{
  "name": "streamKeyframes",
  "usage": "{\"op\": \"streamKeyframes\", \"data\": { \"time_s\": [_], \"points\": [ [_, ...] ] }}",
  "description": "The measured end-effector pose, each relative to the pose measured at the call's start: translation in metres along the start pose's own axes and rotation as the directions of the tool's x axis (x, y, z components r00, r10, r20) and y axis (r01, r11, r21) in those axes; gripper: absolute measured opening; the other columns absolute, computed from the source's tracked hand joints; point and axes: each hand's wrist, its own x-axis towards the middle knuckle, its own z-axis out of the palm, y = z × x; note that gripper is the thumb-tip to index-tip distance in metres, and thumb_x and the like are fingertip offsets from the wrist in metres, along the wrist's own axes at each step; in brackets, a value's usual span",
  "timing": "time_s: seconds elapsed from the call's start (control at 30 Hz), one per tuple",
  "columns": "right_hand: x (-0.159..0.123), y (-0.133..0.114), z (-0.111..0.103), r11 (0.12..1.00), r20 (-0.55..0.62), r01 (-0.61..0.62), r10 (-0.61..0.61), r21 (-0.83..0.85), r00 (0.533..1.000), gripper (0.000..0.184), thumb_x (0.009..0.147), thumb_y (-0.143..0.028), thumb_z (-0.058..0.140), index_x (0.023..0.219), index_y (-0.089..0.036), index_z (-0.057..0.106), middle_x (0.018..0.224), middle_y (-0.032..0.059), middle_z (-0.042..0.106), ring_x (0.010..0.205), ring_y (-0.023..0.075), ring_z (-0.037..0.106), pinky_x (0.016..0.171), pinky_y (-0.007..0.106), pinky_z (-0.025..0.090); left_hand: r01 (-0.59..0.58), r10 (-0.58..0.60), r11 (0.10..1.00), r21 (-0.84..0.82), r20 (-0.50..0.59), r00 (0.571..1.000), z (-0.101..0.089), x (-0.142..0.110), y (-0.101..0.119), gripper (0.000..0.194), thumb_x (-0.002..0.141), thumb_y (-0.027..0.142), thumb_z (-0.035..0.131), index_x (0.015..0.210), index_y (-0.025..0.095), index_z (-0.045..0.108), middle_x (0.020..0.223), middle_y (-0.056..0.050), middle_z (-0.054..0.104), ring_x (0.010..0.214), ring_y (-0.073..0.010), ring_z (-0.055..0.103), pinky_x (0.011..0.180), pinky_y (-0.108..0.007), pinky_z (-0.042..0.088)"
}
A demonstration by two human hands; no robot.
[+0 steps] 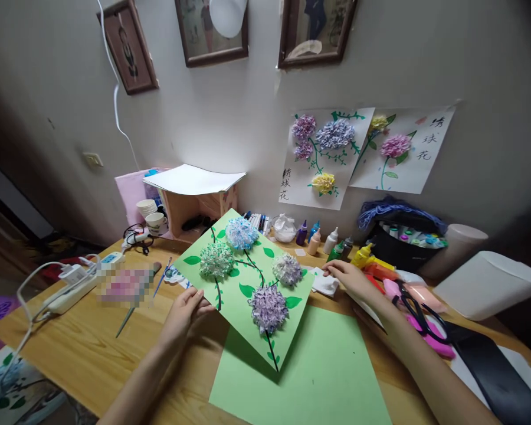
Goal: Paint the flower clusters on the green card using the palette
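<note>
My left hand (188,307) grips the left edge of a light green flower picture (259,265), fingers behind it and thumb in front. The picture is tilted above the table, and its surface carries crinkled blue, green-white and purple flower heads with painted black stems and green leaves. Just off its right corner, my right hand (343,274) hangs with loosely bent fingers; I see nothing in it. Beside that hand lies a folded white tissue (324,283). Underneath the picture, a larger green sheet (310,366) lies flat on the wooden table (159,366).
Paint bottles (331,241) line the wall side. At right are black-handled scissors (418,313), a black bag of markers (398,242) and a white paper roll (491,283). A power strip (84,283) and brush (163,276) lie left. Two flower pictures (327,159) hang on the wall.
</note>
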Motion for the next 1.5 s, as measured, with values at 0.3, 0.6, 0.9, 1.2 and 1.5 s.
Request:
{"op": "streamKeyframes", "data": {
  "time_s": [0.3,0.6,0.9,1.2,1.5],
  "points": [
    [-0.014,-0.039,-0.021,0.947,-0.094,0.191,-0.173,0.257,0.981,0.042,0.079,-0.059,0.056,0.093,-0.021,0.067,0.087,0.0094,0.069,0.078,0.0222,0.062,0.068,0.033,0.049,-0.196,0.197,0.980,-0.021,0.091,0.976,-0.015,0.037,0.076,0.039,0.060,0.039,0.082,0.064,0.016,0.051,0.056,0.006,0.048,0.052,-0.0049,0.051,0.060,-0.016,0.055],
    [-0.010,-0.070,-0.027,0.917,-0.017,0.183,-0.189,0.355,0.982,0.048,0.072,-0.066,0.062,0.090,-0.022,0.071,0.088,0.0079,0.069,0.081,0.0220,0.061,0.071,0.032,0.050,-0.232,0.186,0.967,0.103,0.336,0.923,0.014,0.073,0.148,0.025,0.067,0.031,0.078,0.072,0.013,0.062,0.061,0.000,0.062,0.052,-0.0092,0.060,0.053,-0.018,0.054],
    [-0.019,-0.071,-0.053,0.909,0.039,0.082,-0.107,0.409,0.993,0.049,0.075,-0.061,0.061,0.095,-0.017,0.067,0.083,0.0089,0.069,0.070,0.0175,0.061,0.060,0.028,0.048,-0.224,0.065,0.934,0.279,0.482,0.874,0.047,0.092,0.174,0.015,0.075,0.020,0.068,0.062,0.016,0.062,0.056,-0.001,0.058,0.045,-0.0095,0.054,0.045,-0.019,0.045],
    [-0.011,-0.067,-0.058,0.909,-0.263,0.236,-0.148,0.343,0.953,0.049,0.083,-0.056,0.053,0.118,-0.024,0.062,0.124,0.0094,0.065,0.111,0.0251,0.060,0.088,0.036,0.050,-0.332,-0.091,0.763,0.555,0.600,0.795,0.099,0.112,0.171,0.028,0.071,0.012,0.068,0.047,0.018,0.055,0.051,0.001,0.047,0.045,-0.0123,0.048,0.048,-0.025,0.044],
    [-0.021,-0.065,-0.068,0.982,0.127,0.085,-0.107,0.166,0.986,0.055,0.071,-0.066,0.063,0.100,-0.021,0.072,0.102,0.0097,0.072,0.096,0.0274,0.064,0.083,0.037,0.052,-0.351,-0.287,0.619,0.702,0.619,0.731,0.152,0.132,0.177,0.022,0.063,0.001,0.067,0.047,0.014,0.059,0.048,0.001,0.050,0.048,-0.0108,0.046,0.051,-0.024,0.039]
  ]
}}
